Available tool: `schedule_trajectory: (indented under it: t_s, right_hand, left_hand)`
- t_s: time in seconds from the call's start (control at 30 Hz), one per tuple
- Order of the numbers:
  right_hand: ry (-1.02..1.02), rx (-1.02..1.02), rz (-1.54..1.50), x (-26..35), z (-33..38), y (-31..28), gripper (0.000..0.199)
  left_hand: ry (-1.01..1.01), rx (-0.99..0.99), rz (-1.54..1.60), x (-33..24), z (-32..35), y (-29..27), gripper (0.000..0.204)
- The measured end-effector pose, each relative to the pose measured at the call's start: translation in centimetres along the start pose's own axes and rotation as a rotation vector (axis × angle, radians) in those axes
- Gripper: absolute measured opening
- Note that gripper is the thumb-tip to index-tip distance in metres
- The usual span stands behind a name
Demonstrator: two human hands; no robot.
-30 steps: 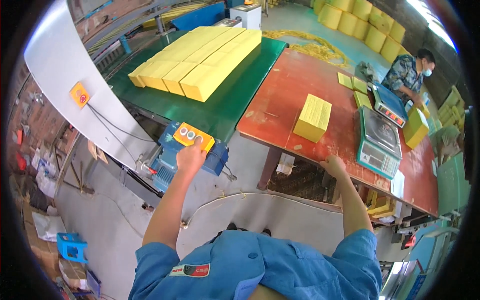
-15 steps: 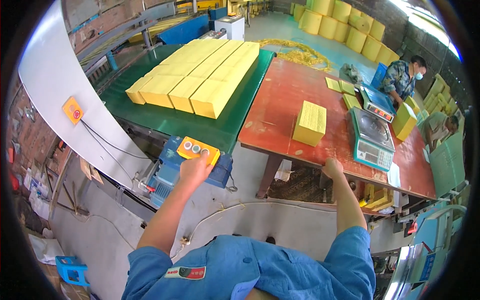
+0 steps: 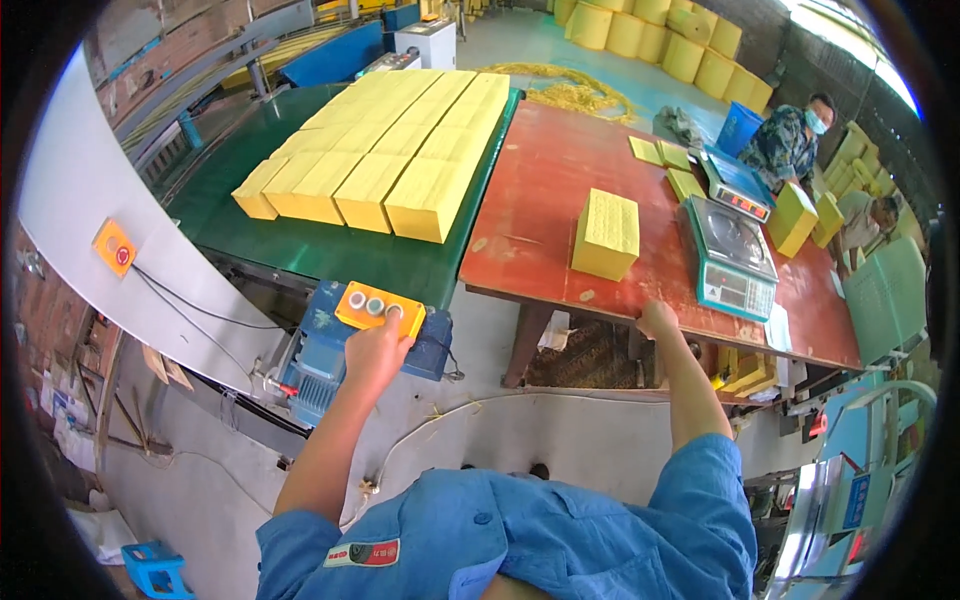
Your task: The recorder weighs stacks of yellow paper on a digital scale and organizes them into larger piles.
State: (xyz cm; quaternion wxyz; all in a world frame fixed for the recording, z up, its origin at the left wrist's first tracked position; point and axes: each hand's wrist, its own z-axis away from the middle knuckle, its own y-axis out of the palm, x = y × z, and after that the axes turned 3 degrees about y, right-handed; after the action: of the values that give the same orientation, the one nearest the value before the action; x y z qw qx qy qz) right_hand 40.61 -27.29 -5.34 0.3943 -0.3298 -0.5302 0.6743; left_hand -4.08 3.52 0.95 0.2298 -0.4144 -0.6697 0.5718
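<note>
My left hand (image 3: 377,348) is closed at a yellow push-button box (image 3: 380,309), its thumb on the rightmost of the round buttons; the curled fingers are partly hidden. The box sits on a blue motor housing (image 3: 420,345) at the near end of a green conveyor belt (image 3: 225,230). Long rows of yellow paper stacks (image 3: 385,150) lie side by side on the belt. My right hand (image 3: 657,320) is closed at the near edge of a red table (image 3: 530,190). Just beyond it stands a single yellow paper stack (image 3: 606,236).
A teal digital scale (image 3: 733,260) stands right of the single stack, another scale (image 3: 735,185) behind it. Two people (image 3: 785,145) work at the table's far right beside yellow blocks (image 3: 793,220). A white curved panel (image 3: 100,180) with a stop button (image 3: 115,247) rises at left.
The yellow stacks on the belt have shifted slightly toward me. My view has turned a little right; both hands keep their places at the button box and the table edge.
</note>
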Motion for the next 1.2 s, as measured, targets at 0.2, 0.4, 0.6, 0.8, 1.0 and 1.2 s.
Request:
schedule_trajectory:
  t_s: [0.2, 0.4, 0.6, 0.8, 1.0, 1.2]
  right_hand:
    - [-0.022, -0.033, -0.012, 0.2, 0.3, 0.2, 0.024]
    - [-0.057, -0.072, 0.018, -0.6, -0.1, 0.5, 0.023]
    - [-0.052, -0.034, -0.005, -0.4, 0.7, 0.0, 0.026]
    - [-0.064, -0.096, -0.020, -0.4, 0.3, 1.0, 0.024]
    - [-0.088, -0.123, -0.037, -0.6, 0.3, 0.7, 0.023]
    - [-0.144, -0.069, -0.013, -0.9, -0.1, 0.0, 0.022]
  left_hand:
    - [0.015, -0.003, -0.023, 0.2, -0.1, 0.0, 0.050]
    - [0.024, -0.022, -0.015, -0.1, 0.0, 0.1, 0.051]
    - [0.054, -0.064, -0.019, 0.0, 0.1, -0.1, 0.051]
    - [0.017, -0.049, -0.016, 0.1, 0.3, 0.3, 0.052]
    - [-0.009, -0.038, -0.033, -0.3, 0.5, 0.3, 0.052]
    - [-0.101, 0.012, -0.051, -0.2, 0.1, 0.9, 0.055]
